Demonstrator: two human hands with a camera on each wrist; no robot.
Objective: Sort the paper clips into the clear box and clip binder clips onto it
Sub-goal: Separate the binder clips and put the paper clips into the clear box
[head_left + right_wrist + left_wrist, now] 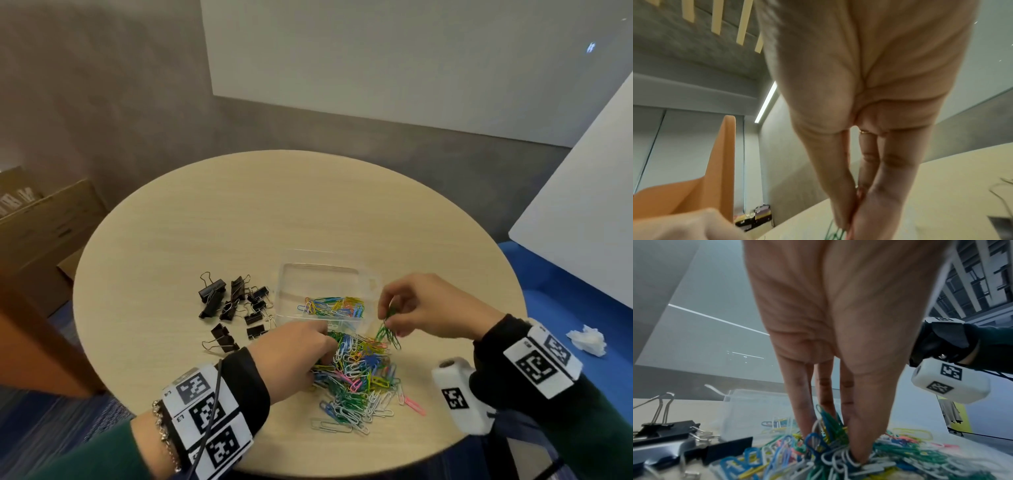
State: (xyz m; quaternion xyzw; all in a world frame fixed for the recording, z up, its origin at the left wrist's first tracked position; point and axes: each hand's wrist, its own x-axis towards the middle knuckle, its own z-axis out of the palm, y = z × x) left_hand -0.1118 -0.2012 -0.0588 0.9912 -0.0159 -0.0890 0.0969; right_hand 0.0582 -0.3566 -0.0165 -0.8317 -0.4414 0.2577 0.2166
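head view: the left hand (294, 353) digs its fingers into the loose paper clips (359, 377) on the round table (239, 219), while the right hand (424, 308) pinches a bunch of green clips (388, 330) just beside the clear box (371, 279), which holds some clips. black binder clips (233, 308) lie left of the box. left wrist: fingertips (857, 451) pressed together, gripping clips in the pile. right wrist: fingers (875, 199) closed on green wire.

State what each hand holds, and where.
Right hand pinches green paper clips by their top ends. Left hand grips a bunch in the pile.
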